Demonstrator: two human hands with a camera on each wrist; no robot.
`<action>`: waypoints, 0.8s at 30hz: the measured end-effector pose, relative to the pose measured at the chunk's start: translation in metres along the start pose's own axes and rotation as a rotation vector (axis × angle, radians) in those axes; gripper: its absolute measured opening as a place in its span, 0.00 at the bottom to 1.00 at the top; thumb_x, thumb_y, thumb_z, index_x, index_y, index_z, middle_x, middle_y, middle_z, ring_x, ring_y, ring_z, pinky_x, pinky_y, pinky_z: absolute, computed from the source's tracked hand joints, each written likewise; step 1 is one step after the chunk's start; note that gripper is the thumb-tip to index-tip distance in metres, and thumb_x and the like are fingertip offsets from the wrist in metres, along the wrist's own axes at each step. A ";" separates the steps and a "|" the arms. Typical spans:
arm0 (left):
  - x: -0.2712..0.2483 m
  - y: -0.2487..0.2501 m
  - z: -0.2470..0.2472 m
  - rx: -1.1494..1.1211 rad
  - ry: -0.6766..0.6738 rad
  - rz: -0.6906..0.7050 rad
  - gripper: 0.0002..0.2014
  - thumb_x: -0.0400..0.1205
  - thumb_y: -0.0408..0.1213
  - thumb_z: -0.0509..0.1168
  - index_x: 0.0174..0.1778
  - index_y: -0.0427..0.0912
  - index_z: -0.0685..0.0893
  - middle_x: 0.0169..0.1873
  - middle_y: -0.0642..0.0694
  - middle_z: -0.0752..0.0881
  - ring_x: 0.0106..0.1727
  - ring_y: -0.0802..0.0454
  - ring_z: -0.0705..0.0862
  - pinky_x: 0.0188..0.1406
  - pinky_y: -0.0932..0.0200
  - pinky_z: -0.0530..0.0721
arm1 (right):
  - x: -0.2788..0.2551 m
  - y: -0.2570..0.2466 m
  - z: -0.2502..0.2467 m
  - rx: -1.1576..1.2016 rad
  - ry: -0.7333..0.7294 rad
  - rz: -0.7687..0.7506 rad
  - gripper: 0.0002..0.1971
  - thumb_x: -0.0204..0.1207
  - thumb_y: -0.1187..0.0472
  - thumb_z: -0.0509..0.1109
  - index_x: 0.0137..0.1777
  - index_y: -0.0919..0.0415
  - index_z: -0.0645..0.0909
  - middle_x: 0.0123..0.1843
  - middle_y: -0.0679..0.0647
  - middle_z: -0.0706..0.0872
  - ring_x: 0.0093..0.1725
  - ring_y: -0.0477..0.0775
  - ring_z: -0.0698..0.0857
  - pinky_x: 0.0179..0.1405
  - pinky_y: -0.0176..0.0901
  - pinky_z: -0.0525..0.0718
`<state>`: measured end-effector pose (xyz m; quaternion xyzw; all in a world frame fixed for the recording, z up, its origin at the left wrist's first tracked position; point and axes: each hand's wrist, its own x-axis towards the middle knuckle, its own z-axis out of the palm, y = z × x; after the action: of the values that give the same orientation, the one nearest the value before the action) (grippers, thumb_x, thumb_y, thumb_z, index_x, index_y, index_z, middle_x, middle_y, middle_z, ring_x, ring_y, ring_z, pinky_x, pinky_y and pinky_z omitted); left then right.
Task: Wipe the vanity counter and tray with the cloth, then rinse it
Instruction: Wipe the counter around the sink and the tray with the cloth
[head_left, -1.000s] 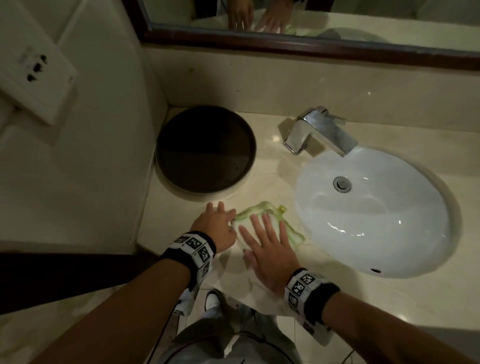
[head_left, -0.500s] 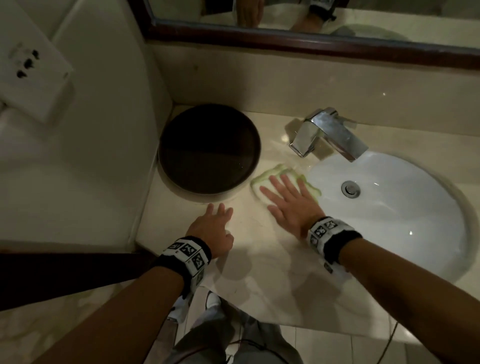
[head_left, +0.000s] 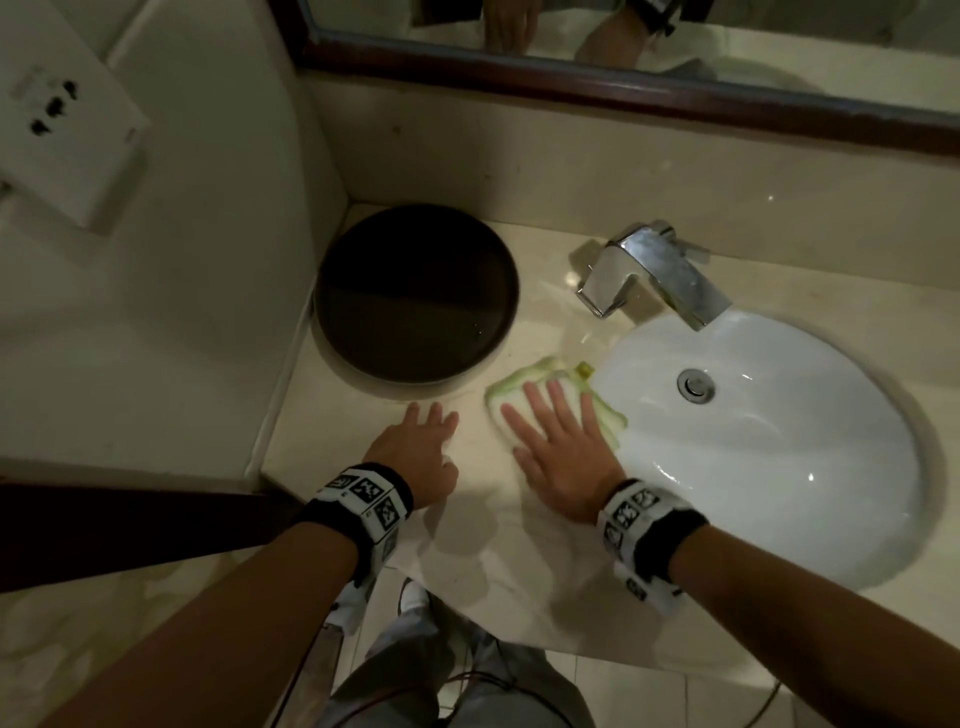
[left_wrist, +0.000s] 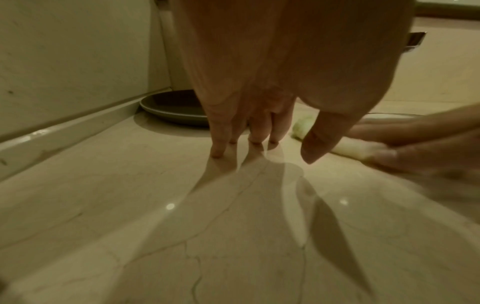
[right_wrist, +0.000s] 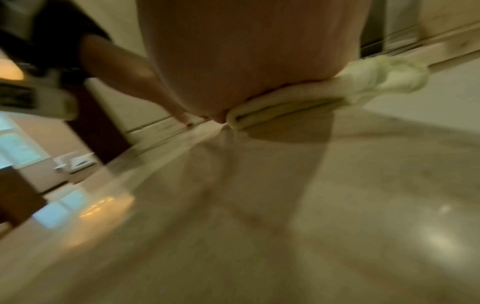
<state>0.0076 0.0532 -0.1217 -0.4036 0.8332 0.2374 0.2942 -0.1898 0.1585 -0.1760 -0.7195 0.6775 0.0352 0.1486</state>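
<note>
Right hand (head_left: 563, 457) lay flat, fingers straight and spread, palm down on the cloth (head_left: 524, 379) — pressing it to the surface (head_left: 493, 561), not gripping it. Cloth sat in the centre of the head view, between the tray (head_left: 415, 293) and the left rim of the sink (head_left: 769, 441), one green edge just at the basin rim. In the right wrist view the cloth (right_wrist: 324, 96) showed as a folded pale pad under the palm (right_wrist: 246, 61), bunched and green at the right of the frame.

Left hand (head_left: 415, 457) rested lower left of centre, just below the tray, holding nothing. Left wrist view: fingertips (left_wrist: 218, 151) planted on the surface (left_wrist: 182, 226), fingers straight and apart, thumb lifted clear. Hands were beside each other, not touching.

Hard to read:
- right wrist view motion-blurred; right fingers hidden behind the palm
- most of the cloth covered by the hand in the head view
- tray (left_wrist: 171, 109) only partly seen behind the left hand, interior dark
- faucet (head_left: 654, 270) clear overhead, only a sliver at upper right in the left wrist view
- mirror (head_left: 675, 47) cut off at the top edge, showing only parts of both arms
</note>
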 end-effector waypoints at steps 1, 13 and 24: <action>0.000 0.001 -0.001 0.007 -0.004 0.003 0.34 0.84 0.46 0.54 0.85 0.48 0.48 0.86 0.45 0.48 0.85 0.40 0.47 0.79 0.44 0.60 | -0.008 -0.009 0.004 -0.016 -0.002 -0.041 0.29 0.84 0.45 0.46 0.85 0.47 0.55 0.87 0.60 0.56 0.85 0.69 0.52 0.78 0.76 0.53; 0.014 0.007 -0.035 -0.017 0.335 -0.026 0.10 0.83 0.41 0.56 0.45 0.45 0.83 0.40 0.46 0.85 0.44 0.46 0.85 0.45 0.54 0.82 | -0.009 0.005 0.000 -0.040 -0.017 -0.167 0.28 0.85 0.44 0.48 0.85 0.43 0.55 0.87 0.53 0.57 0.86 0.62 0.55 0.81 0.70 0.57; 0.038 -0.025 -0.078 -0.162 0.414 -0.043 0.22 0.83 0.42 0.60 0.75 0.45 0.74 0.70 0.43 0.76 0.70 0.43 0.75 0.71 0.47 0.73 | 0.029 -0.029 -0.012 0.056 -0.036 0.113 0.32 0.82 0.44 0.37 0.87 0.48 0.45 0.88 0.60 0.45 0.85 0.70 0.41 0.78 0.77 0.42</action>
<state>-0.0145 -0.0306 -0.0954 -0.4836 0.8453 0.2094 0.0885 -0.1608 0.1284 -0.1674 -0.6750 0.7149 0.0376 0.1786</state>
